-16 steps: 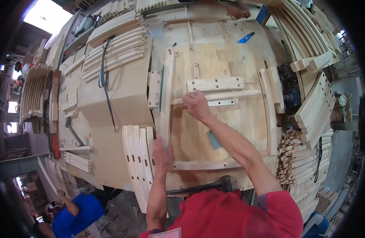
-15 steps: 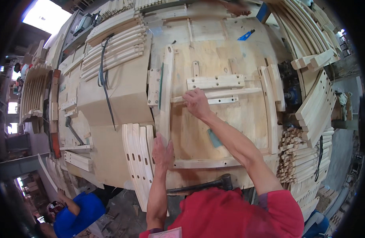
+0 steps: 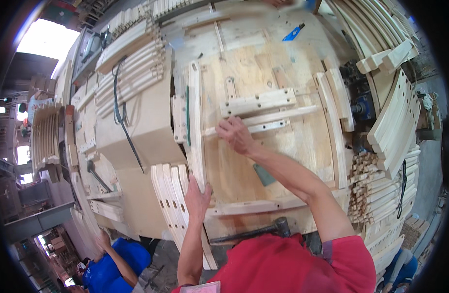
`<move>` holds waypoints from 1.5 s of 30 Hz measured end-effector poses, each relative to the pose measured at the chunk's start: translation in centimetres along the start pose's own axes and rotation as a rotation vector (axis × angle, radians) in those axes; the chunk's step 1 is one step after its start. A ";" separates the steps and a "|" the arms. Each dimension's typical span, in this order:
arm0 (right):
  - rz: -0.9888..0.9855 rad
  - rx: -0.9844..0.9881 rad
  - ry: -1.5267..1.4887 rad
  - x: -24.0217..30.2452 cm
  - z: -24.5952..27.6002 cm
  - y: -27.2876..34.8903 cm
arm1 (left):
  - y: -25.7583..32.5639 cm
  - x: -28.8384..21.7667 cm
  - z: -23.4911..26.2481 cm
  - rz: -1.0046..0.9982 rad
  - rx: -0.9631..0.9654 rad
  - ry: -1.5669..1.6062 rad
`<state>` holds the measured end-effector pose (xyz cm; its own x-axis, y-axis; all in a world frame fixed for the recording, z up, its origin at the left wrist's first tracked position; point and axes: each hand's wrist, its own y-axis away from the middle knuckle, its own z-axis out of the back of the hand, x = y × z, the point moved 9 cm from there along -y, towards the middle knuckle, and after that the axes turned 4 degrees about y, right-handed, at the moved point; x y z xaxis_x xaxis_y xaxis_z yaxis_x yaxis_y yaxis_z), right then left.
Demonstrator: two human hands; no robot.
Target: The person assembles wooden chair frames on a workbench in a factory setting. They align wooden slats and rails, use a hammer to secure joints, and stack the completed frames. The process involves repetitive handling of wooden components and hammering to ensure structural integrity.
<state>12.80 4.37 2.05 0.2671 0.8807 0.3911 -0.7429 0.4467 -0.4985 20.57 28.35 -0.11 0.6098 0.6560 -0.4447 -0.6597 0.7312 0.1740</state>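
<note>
Near the left side of the work table, my left hand [image 3: 198,199] is wrapped round the lower end of a long upright wooden rail [image 3: 196,122]. My right hand [image 3: 234,134] grips the left end of a narrow wooden slat [image 3: 283,115]. That end lies close to the upright rail; whether they touch is hard to tell. Just beyond the slat sits a drilled wooden block [image 3: 257,101], and a thinner drilled strip [image 3: 269,127] lies on its near side. A bottom rail [image 3: 263,206] runs across in front of me, and a right-hand rail [image 3: 330,129] stands opposite.
A black-headed hammer [image 3: 282,226] lies at the near table edge. Slotted wooden pieces [image 3: 171,195] rest left of my left hand. Stacked slats [image 3: 381,188] fill the right side. A blue cutter [image 3: 294,32] is at the back. A co-worker in blue [image 3: 118,266] is at lower left.
The whole view has shifted and tilted slightly. Both my hands keep their grips, with little movement relative to the wood. The blue-clad co-worker's arm now reaches higher toward the boards.
</note>
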 end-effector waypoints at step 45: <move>0.064 0.309 0.523 -17.8 11.1 -9.2 | 1.4 1.1 0.0 -0.172 -0.115 0.118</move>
<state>8.06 -17.22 8.28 0.4235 0.9000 -0.1034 -0.8905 0.3926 -0.2301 20.25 30.10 -0.36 0.6661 0.4926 -0.5601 -0.6008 0.7993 -0.0115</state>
